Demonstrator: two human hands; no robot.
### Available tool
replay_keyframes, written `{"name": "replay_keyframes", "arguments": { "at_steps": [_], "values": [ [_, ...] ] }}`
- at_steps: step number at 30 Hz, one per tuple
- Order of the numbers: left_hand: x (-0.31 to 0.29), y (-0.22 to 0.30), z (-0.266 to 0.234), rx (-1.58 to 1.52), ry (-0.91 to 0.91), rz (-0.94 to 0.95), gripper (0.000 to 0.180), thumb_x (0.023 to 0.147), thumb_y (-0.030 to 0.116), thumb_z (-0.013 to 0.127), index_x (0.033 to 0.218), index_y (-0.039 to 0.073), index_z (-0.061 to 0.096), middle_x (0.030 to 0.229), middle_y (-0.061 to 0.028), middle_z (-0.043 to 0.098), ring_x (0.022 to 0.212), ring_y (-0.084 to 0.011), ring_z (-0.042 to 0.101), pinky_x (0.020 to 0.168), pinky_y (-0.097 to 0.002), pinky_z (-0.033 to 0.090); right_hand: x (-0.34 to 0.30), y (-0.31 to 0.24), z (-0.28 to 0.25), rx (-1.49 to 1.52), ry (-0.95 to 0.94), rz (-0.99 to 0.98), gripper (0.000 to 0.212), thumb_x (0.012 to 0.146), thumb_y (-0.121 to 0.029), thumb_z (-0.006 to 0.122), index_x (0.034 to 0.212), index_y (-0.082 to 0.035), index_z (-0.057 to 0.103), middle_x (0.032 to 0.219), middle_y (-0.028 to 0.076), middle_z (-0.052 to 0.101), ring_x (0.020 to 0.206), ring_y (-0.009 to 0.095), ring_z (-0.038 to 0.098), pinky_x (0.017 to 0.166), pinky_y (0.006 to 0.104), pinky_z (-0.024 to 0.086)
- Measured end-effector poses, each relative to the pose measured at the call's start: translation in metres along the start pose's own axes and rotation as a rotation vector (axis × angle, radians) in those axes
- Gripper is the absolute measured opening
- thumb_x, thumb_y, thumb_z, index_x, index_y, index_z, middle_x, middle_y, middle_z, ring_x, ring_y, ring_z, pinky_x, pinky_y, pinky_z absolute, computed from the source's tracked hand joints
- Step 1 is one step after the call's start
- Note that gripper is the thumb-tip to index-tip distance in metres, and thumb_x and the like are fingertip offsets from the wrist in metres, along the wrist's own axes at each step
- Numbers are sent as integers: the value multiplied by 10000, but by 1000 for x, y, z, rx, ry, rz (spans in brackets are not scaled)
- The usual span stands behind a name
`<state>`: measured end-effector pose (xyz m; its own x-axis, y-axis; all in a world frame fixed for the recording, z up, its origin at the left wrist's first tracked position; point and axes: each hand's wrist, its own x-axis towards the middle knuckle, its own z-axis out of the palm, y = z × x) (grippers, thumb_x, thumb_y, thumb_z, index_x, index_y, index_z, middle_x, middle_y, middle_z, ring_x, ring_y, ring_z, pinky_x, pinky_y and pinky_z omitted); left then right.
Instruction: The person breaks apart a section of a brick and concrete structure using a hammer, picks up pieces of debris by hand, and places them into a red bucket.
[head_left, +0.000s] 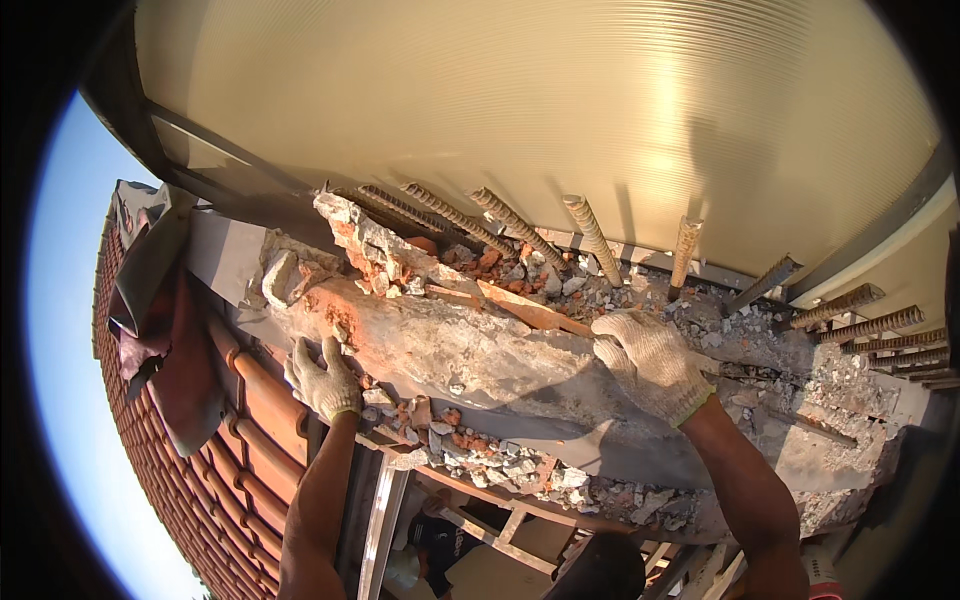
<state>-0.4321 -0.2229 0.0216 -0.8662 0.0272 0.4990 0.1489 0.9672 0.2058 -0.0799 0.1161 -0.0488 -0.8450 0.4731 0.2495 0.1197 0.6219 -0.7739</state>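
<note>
A long broken slab of concrete (pixel 450 345), rough and stained orange at its left end, lies across the middle. My left hand (pixel 325 380), in a knitted work glove, rests against its left end with the fingers stretched out. My right hand (pixel 650 368), gloved too, is closed over the slab's far edge toward the right; its fingertips are partly hidden. Beside those fingers ends a thin orange-brown strip (pixel 540 310), which looks like wood. Behind the slab a jagged upright piece of mortar and brick (pixel 385 245) leans among rubble.
Ribbed steel bars (pixel 590 235) stick up along the back and right. A translucent ribbed panel (pixel 480 90) stands behind them. Loose rubble (pixel 500 460) lines the near edge. Roof tiles (pixel 240 480) slope off at left. Below are a ladder-like frame (pixel 500 540) and a person (pixel 445 545).
</note>
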Motion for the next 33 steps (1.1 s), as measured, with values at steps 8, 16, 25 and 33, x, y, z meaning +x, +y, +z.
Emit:
{"name": "replay_keyframes", "arguments": {
  "at_steps": [8, 16, 25, 33],
  "values": [
    [2, 3, 4, -32, 1, 26, 758, 974, 509, 710, 1544, 34, 557, 1647, -241, 450, 1548, -407, 387, 1270, -519, 273, 122, -1, 98, 79, -415, 320, 541, 1059, -490, 647, 1365, -44, 665, 1262, 293, 715, 1198, 465, 688, 1051, 531, 539],
    [5, 5, 6, -78, 0, 40, 798, 965, 521, 706, 1552, 3, 552, 1667, -294, 436, 1596, -456, 329, 1297, -528, 248, 126, 4, 101, 124, -196, 561, 524, 1089, -414, 616, 1450, -34, 626, 1288, 284, 718, 1210, 466, 683, 1066, 551, 531],
    [6, -1, -1, 20, -75, -7, 784, 994, 501, 668, 1586, 14, 506, 1704, -283, 362, 1586, -443, 325, 1283, -532, 272, 174, -72, 97, -264, -245, 183, 522, 1042, -286, 655, 1490, -29, 579, 1374, 251, 672, 1326, 422, 626, 1212, 585, 413],
    [14, 4, -14, 18, -148, 6, 847, 924, 486, 715, 1596, 24, 487, 1661, -220, 465, 1646, -413, 256, 1339, -609, 121, 353, -226, 164, -118, 145, -440, 683, 941, -357, 798, 1498, -66, 531, 1452, 181, 596, 1368, 397, 576, 1096, 535, 532]
  ]
}}
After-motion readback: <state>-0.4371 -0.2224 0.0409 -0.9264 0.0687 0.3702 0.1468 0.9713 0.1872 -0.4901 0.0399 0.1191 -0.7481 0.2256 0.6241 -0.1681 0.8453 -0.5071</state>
